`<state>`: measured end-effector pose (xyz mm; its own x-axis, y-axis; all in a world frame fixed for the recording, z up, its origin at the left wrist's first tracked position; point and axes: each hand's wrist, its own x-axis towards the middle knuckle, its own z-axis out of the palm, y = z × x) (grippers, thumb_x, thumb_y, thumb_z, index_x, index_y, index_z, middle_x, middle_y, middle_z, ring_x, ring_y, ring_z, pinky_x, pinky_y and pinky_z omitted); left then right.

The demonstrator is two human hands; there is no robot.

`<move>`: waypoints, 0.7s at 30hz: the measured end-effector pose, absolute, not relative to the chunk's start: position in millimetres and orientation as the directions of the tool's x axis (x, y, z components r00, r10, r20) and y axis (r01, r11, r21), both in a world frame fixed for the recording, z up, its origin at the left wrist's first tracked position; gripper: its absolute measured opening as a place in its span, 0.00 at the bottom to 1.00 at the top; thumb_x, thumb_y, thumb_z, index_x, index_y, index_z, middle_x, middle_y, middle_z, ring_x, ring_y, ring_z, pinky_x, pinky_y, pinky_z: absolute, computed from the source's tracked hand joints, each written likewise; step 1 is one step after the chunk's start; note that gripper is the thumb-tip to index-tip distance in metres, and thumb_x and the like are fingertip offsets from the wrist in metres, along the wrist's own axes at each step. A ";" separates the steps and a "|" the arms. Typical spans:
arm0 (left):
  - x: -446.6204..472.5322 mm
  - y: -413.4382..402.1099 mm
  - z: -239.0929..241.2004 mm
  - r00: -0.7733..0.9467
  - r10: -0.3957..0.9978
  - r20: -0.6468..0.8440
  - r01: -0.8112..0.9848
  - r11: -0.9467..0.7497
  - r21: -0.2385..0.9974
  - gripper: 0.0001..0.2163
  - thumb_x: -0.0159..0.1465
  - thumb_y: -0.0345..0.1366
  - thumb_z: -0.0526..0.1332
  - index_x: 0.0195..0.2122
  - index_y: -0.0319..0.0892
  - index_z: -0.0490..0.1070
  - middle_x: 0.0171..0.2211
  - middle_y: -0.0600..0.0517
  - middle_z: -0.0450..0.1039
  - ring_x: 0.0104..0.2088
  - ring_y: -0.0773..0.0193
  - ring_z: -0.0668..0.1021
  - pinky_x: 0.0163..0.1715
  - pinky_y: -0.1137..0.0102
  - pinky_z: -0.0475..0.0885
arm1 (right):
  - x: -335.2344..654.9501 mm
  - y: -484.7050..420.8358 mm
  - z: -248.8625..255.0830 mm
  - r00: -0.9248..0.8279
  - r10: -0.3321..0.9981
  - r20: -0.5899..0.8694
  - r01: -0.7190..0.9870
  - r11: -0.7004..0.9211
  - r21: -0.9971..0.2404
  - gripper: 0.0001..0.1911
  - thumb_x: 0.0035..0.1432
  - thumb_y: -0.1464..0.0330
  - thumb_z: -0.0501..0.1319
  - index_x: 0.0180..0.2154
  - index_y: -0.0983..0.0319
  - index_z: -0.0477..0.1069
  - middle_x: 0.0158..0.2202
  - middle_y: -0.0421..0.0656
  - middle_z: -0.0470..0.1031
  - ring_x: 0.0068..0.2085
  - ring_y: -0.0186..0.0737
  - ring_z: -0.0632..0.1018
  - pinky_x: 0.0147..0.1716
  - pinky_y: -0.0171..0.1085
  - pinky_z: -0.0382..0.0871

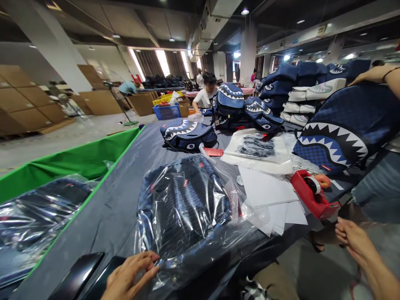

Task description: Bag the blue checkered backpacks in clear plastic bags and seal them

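left hand [131, 277] lies nearest, its fingers [150, 266] spread flat on the near edge of the clear plastic bag [203, 237], gripping nothing. the bag wraps a dark blue backpack [184, 200] on the dark surface [106, 216]. right hand [354, 239] hangs off the surface's edge, loosely curled and empty, near a red tape dispenser [312, 193].
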<state>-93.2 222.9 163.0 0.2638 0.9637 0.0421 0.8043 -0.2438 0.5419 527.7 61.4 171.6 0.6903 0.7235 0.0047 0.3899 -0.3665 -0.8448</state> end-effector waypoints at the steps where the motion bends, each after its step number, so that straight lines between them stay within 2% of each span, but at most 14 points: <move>1: -92.2 222.5 164.2 0.256 0.966 0.039 0.803 -0.235 0.548 0.32 0.56 0.75 0.51 0.25 0.52 0.78 0.43 0.51 0.84 0.51 0.46 0.81 0.54 0.55 0.74 | 502.9 68.1 165.0 0.654 0.755 -0.046 0.293 -0.309 -0.905 0.37 0.44 0.27 0.50 0.20 0.53 0.48 0.15 0.36 0.49 0.16 0.35 0.54 0.15 0.41 0.54; 3: -87.1 218.2 172.3 0.251 0.968 0.014 0.799 -0.215 0.562 0.31 0.58 0.72 0.53 0.28 0.50 0.79 0.44 0.49 0.83 0.50 0.47 0.80 0.54 0.54 0.72 | 445.7 85.3 162.3 0.495 0.852 -0.169 0.053 -0.224 -0.973 0.38 0.44 0.29 0.56 0.21 0.56 0.48 0.18 0.32 0.45 0.19 0.30 0.48 0.15 0.36 0.50; 5: -78.4 210.4 186.2 0.261 0.965 -0.026 0.795 -0.199 0.573 0.24 0.62 0.64 0.57 0.36 0.50 0.80 0.44 0.49 0.82 0.50 0.50 0.79 0.55 0.55 0.70 | 387.4 104.2 176.6 0.237 0.942 -0.237 -0.148 -0.206 -0.967 0.34 0.52 0.36 0.60 0.24 0.57 0.51 0.20 0.31 0.44 0.21 0.29 0.46 0.18 0.33 0.50; 6: -73.3 206.9 193.4 0.264 0.964 -0.045 0.800 -0.193 0.568 0.19 0.63 0.59 0.60 0.40 0.50 0.80 0.43 0.50 0.81 0.50 0.52 0.79 0.55 0.57 0.69 | 361.2 114.8 189.0 0.086 0.968 -0.235 -0.176 -0.217 -0.960 0.32 0.55 0.38 0.60 0.25 0.57 0.53 0.20 0.31 0.44 0.22 0.29 0.45 0.19 0.32 0.49; 7: -68.4 204.5 199.7 0.273 0.960 -0.065 0.801 -0.190 0.568 0.14 0.64 0.53 0.62 0.41 0.50 0.79 0.44 0.50 0.81 0.51 0.53 0.78 0.56 0.58 0.67 | 337.4 127.3 203.3 -0.062 0.975 -0.212 -0.131 -0.218 -0.967 0.30 0.58 0.39 0.59 0.27 0.57 0.55 0.21 0.31 0.45 0.22 0.30 0.46 0.20 0.32 0.50; 9: -61.0 204.5 207.6 0.247 0.963 -0.107 0.809 -0.144 0.570 0.08 0.64 0.44 0.66 0.39 0.48 0.78 0.44 0.51 0.81 0.52 0.55 0.76 0.58 0.59 0.63 | 293.9 159.7 231.5 -0.353 0.926 -0.135 0.082 -0.114 -0.990 0.28 0.60 0.40 0.57 0.29 0.57 0.59 0.22 0.32 0.50 0.23 0.31 0.52 0.21 0.32 0.52; 11: -58.0 207.9 209.5 0.228 0.963 -0.143 0.804 -0.103 0.585 0.05 0.64 0.41 0.67 0.39 0.48 0.78 0.45 0.52 0.80 0.54 0.55 0.74 0.58 0.60 0.59 | 248.7 198.7 250.8 -0.603 0.795 -0.063 0.281 0.137 -0.950 0.28 0.61 0.41 0.56 0.29 0.58 0.60 0.25 0.35 0.56 0.26 0.33 0.57 0.24 0.33 0.55; 13: -57.5 210.2 208.1 0.217 0.964 -0.151 0.794 -0.085 0.602 0.04 0.64 0.40 0.68 0.38 0.47 0.78 0.46 0.53 0.79 0.55 0.55 0.73 0.57 0.60 0.58 | 200.7 235.5 255.9 -0.772 0.635 -0.041 0.395 0.428 -0.813 0.23 0.64 0.46 0.54 0.30 0.58 0.60 0.26 0.36 0.60 0.28 0.34 0.61 0.27 0.34 0.57; 15: -57.3 209.9 205.7 0.216 0.966 -0.139 0.786 -0.088 0.612 0.03 0.63 0.39 0.68 0.36 0.47 0.77 0.46 0.54 0.78 0.54 0.55 0.72 0.56 0.60 0.57 | 158.7 265.6 248.4 -0.854 0.511 -0.098 0.463 0.660 -0.592 0.15 0.65 0.54 0.56 0.32 0.57 0.63 0.24 0.35 0.64 0.27 0.35 0.65 0.28 0.34 0.56; 17: -57.2 208.3 203.8 0.223 0.967 -0.127 0.781 -0.099 0.617 0.04 0.64 0.38 0.68 0.34 0.46 0.77 0.46 0.54 0.78 0.54 0.55 0.72 0.56 0.60 0.56 | 132.6 289.1 235.7 -0.861 0.478 -0.174 0.506 0.767 -0.394 0.09 0.62 0.59 0.60 0.33 0.56 0.66 0.24 0.35 0.68 0.27 0.37 0.70 0.28 0.34 0.56; 21: -58.9 205.9 203.0 0.246 0.962 -0.116 0.763 -0.119 0.635 0.04 0.65 0.38 0.67 0.34 0.45 0.76 0.47 0.52 0.78 0.55 0.54 0.71 0.56 0.58 0.55 | 136.3 312.2 225.0 -0.803 0.569 -0.176 0.595 0.762 -0.255 0.05 0.58 0.64 0.64 0.35 0.56 0.69 0.27 0.39 0.74 0.31 0.43 0.77 0.30 0.35 0.61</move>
